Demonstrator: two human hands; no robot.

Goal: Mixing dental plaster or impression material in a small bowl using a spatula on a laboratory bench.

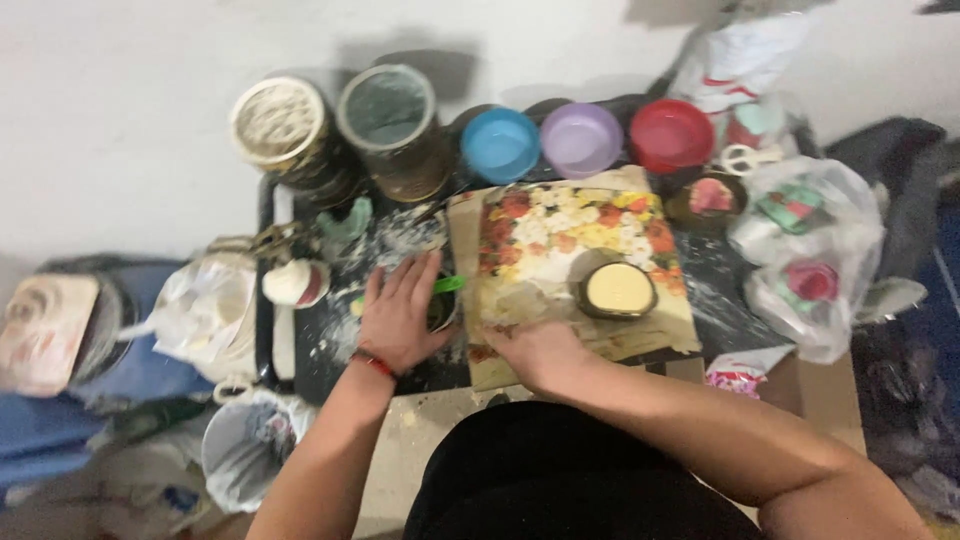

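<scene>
- Left hand (400,315) flat on the dusty dark bench (310,355), fingers (405,280) spread, partly covering a small cup (441,305) with a green piece at its rim.
- Right hand (535,350) pressed on the near edge of a floral sheet (560,235); finger state hidden, cannot tell.
- Round dish of cream paste (616,289) resting on the sheet, just beside the right hand.
- 3 bowls, blue (499,144), purple (581,138), red (671,134), lined up behind.

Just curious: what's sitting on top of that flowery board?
A small round dish of pale cream sits on the flowery board; the right hand covers its near edge, hiding what's beneath.
</scene>
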